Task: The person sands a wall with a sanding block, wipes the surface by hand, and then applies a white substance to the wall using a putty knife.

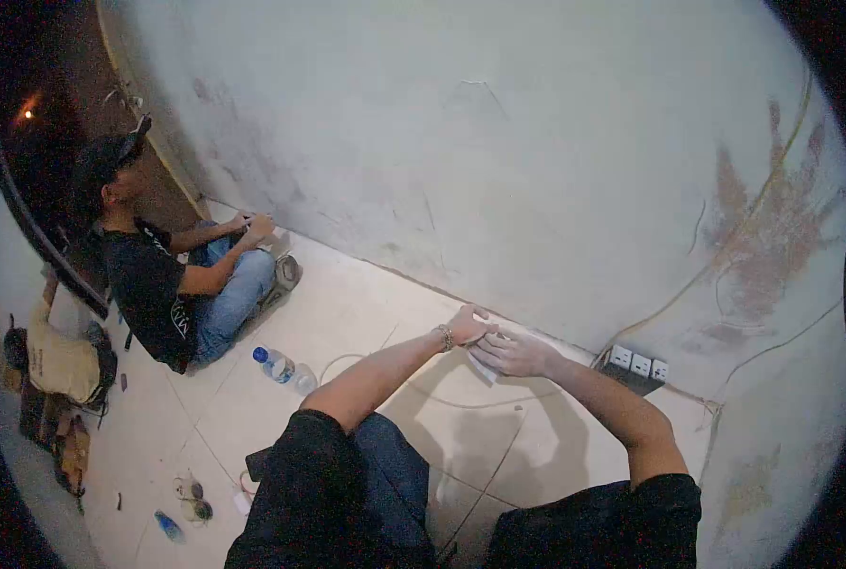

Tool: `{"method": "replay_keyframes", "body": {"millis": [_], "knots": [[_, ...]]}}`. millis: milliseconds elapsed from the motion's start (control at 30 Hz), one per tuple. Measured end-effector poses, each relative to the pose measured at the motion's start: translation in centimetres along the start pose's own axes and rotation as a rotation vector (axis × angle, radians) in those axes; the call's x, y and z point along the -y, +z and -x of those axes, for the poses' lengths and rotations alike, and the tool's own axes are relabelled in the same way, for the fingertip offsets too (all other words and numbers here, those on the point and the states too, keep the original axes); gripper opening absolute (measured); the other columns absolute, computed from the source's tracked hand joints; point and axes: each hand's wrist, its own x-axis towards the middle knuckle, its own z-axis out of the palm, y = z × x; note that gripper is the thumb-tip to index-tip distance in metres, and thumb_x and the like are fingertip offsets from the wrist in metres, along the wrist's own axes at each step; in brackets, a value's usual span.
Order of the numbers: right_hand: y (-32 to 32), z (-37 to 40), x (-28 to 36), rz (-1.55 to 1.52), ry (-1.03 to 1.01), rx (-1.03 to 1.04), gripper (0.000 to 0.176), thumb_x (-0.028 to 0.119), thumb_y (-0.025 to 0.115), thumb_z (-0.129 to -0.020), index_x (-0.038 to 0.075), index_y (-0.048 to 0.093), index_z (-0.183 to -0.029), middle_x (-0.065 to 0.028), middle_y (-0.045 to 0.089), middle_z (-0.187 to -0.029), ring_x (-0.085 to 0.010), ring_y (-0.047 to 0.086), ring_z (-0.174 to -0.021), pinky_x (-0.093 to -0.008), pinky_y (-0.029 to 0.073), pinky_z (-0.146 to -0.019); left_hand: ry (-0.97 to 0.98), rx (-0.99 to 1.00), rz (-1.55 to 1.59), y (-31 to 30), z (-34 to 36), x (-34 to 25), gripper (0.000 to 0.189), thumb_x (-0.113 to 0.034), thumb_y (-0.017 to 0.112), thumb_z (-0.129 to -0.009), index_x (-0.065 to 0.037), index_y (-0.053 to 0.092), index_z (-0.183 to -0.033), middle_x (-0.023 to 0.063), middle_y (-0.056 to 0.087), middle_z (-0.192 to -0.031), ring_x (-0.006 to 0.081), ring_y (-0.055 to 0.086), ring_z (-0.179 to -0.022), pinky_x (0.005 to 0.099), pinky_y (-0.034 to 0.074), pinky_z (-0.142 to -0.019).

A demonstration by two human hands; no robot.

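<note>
My left hand (467, 325), with a bracelet at the wrist, is closed close to the wall's foot, its fingertips at a small white piece (483, 368) like paper or card. Touching it from the right, my right hand (510, 354) has its fingers curled over the same white piece, which hangs out below them. How much of the piece lies between the fingers is hidden. A thin pale cable (413, 391) curves over the tiled floor beneath my forearms.
A person in a cap (148, 275) sits at the left by the wall. Nearby are a water bottle (273, 365), sunglasses (193, 500) and a blue item (168, 526). A socket strip (639, 366) with cables lies at the right. Another person (63, 356) is far left.
</note>
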Motion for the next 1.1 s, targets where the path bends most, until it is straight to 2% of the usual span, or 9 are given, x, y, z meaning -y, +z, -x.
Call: {"method": "replay_keyframes", "body": {"millis": [300, 333, 433, 467, 600, 733, 867, 1000, 1100], "knots": [[2.1, 0.0, 0.9, -0.013, 0.031, -0.019, 0.038, 0.02, 0.047, -0.081, 0.005, 0.049, -0.115, -0.01, 0.054, -0.111, -0.0211, 0.05, -0.108, -0.0359, 0.037, -0.098, 0.064, 0.029, -0.001, 0.4, 0.6, -0.9, 0.046, -0.04, 0.067, -0.075, 0.001, 0.06, -0.094, 0.013, 0.062, -0.082, 0.015, 0.059, -0.068, 0.0292, 0.049, -0.06], [2.3, 0.1, 0.9, -0.025, 0.021, -0.022, 0.038, 0.02, 0.047, -0.082, 0.005, 0.048, -0.116, -0.0106, 0.054, -0.112, -0.0219, 0.05, -0.109, -0.0364, 0.037, -0.098, -0.084, 0.042, 0.025, 0.7, 0.4, -1.1, 0.05, -0.048, 0.061, -0.078, 0.0, 0.06, -0.094, 0.0116, 0.062, -0.083, 0.0152, 0.058, -0.075, 0.0299, 0.049, -0.063], [1.9, 0.1, 0.7, -0.012, 0.016, -0.008, 0.043, 0.021, 0.045, -0.083, 0.001, 0.044, -0.121, -0.0124, 0.052, -0.115, -0.022, 0.051, -0.106, -0.036, 0.039, -0.092, -0.125, 0.208, 0.132, -0.7, 2.1, -3.5, 0.059, -0.054, 0.054, -0.081, 0.0, 0.057, -0.102, 0.0092, 0.06, -0.086, 0.0159, 0.056, -0.078, 0.0312, 0.049, -0.064], [1.7, 0.2, 0.8, -0.013, 0.024, -0.007, 0.042, 0.021, 0.044, -0.083, 0.001, 0.045, -0.12, -0.0123, 0.053, -0.114, -0.0223, 0.051, -0.106, -0.0361, 0.039, -0.092, -0.183, 0.128, 0.146, -0.6, 2.7, -4.3, 0.058, -0.055, 0.056, -0.078, 0.0, 0.061, -0.097, 0.0146, 0.061, -0.099, 0.0231, 0.059, -0.087, 0.0377, 0.051, -0.062], [0.0, 0.4, 0.5, 0.019, 0.044, 0.056, 0.039, 0.02, 0.044, -0.083, 0.002, 0.047, -0.117, -0.0125, 0.054, -0.111, -0.0236, 0.05, -0.106, -0.037, 0.04, -0.09, -0.096, 0.077, 0.161, -0.2, 2.3, -3.3, 0.054, -0.047, 0.057, -0.077, 0.002, 0.058, -0.102, 0.017, 0.061, -0.098, 0.0276, 0.059, -0.085, 0.0393, 0.05, -0.068], [0.2, 0.7, 0.1, 0.012, 0.109, 0.095, 0.04, 0.024, 0.048, -0.081, 0.003, 0.047, -0.115, -0.014, 0.052, -0.104, -0.0272, 0.05, -0.101, -0.0385, 0.042, -0.082, 0.509, 0.042, -0.421, 0.6, -2.4, 2.4, 0.043, -0.026, 0.053, -0.079, 0.004, 0.051, -0.111, 0.0145, 0.059, -0.096, 0.0269, 0.058, -0.084, 0.0369, 0.048, -0.069], [-0.1, 0.8, 0.0, -0.128, 0.234, 0.246, 0.054, 0.027, 0.058, -0.074, 0.001, 0.043, -0.119, -0.0161, 0.05, -0.103, -0.0297, 0.049, -0.099, -0.0439, 0.04, -0.084, 0.105, 0.049, -0.294, 0.2, 1.3, -1.0, 0.045, -0.019, 0.056, -0.072, 0.005, 0.05, -0.109, 0.021, 0.054, -0.108, 0.0332, 0.053, -0.099, 0.0391, 0.045, -0.083], [2.0, 1.3, 0.3, -0.202, 0.4, 0.352, 0.065, 0.026, 0.063, -0.07, -0.002, 0.038, -0.122, -0.0175, 0.049, -0.107, -0.031, 0.048, -0.105, -0.05, 0.034, -0.09, 0.519, 0.144, -0.805, 1.7, 0.0, 3.2, 0.071, -0.031, 0.064, -0.068, 0.004, 0.037, -0.123, 0.0229, 0.049, -0.12, 0.0317, 0.047, -0.114, 0.0379, 0.041, -0.093], [2.6, 1.3, 0.2, -0.285, 0.438, 0.337, 0.053, 0.023, 0.053, -0.078, -0.005, 0.041, -0.121, -0.0174, 0.051, -0.107, -0.0294, 0.05, -0.104, -0.0498, 0.034, -0.09, 0.372, 0.343, -0.621, 2.4, -1.3, 3.8, 0.071, -0.039, 0.066, -0.065, -0.001, 0.042, -0.12, 0.0246, 0.045, -0.118, 0.036, 0.047, -0.109, 0.0409, 0.038, -0.094]]}}
